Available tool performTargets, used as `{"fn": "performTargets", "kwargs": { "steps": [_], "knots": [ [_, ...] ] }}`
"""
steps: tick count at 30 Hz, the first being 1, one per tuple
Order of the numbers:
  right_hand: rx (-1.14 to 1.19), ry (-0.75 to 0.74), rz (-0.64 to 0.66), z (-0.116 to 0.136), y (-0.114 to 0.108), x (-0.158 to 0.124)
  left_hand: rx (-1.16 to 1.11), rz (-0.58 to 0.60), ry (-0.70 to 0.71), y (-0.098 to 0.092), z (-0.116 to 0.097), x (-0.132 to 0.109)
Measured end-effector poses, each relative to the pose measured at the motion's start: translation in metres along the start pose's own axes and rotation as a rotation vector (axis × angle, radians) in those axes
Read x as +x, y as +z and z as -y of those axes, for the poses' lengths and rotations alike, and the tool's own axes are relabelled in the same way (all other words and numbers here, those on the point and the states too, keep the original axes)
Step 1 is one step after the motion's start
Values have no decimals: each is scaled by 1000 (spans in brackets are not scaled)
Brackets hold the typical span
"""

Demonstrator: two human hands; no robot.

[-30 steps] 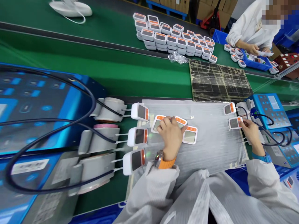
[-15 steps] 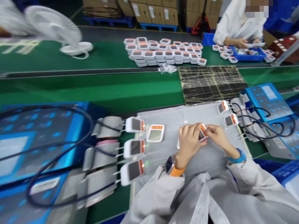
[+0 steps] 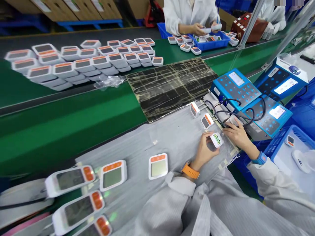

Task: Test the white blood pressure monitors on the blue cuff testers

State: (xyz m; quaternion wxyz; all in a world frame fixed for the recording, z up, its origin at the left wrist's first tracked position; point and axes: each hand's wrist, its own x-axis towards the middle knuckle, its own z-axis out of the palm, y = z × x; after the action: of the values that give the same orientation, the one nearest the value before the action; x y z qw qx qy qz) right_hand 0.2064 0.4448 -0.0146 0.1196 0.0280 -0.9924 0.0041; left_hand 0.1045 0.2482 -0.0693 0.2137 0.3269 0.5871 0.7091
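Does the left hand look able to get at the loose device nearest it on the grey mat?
Probably yes, though not empty-handed: the left hand holds a white device. The loose device lies screen-up on the grey mat, and no other item shows on the mat between them.

From afar I'm seeing two white display devices (image 3: 158, 167) bearing orange button strips (image 3: 112, 166) and grey-green screens (image 3: 112, 177). An orange watch strap (image 3: 190, 171) and a blue wristband (image 3: 261, 159) are contrasting with whitish-grey sleeves (image 3: 273, 182); yellowish lines are crisscrossing a black panel (image 3: 172, 87), and the counter (image 3: 14, 93) is showing green.
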Motion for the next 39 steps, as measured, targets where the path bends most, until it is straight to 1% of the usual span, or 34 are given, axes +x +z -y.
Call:
{"fn": "performTargets", "kwargs": {
  "steps": [3, 7, 11, 16, 20, 24, 28, 33, 36, 39],
  "knots": [
    [11, 54, -40, 1, 6, 6, 11, 3, 38, -2, 8, -3],
    [51, 77, -16, 5, 9, 11, 64, 33, 63, -3, 5, -4],
    [48, 95, -38, 11, 13, 13, 113, 45, 75, -1, 3, -4],
    [87, 55, -45, 10, 17, 12, 154, 41, 102, 1, 4, -2],
    [101, 19, -114, 6, 19, 12, 161, 50, 133, 3, 4, 1],
    [79, -4, -134, 6, 17, 15, 159, 54, 143, 5, 5, 3],
    [148, -24, -176, 4, 14, 13, 157, 55, 144, 4, 7, 2],
    [246, -34, -143, -4, 12, 1, 121, 30, 135, 2, 12, -2],
    [260, -72, -114, -6, 11, -5, 116, 28, 151, 2, 14, -3],
    [262, -73, -84, -6, 10, -6, 133, 31, 163, 3, 15, -3]
  ]
}}
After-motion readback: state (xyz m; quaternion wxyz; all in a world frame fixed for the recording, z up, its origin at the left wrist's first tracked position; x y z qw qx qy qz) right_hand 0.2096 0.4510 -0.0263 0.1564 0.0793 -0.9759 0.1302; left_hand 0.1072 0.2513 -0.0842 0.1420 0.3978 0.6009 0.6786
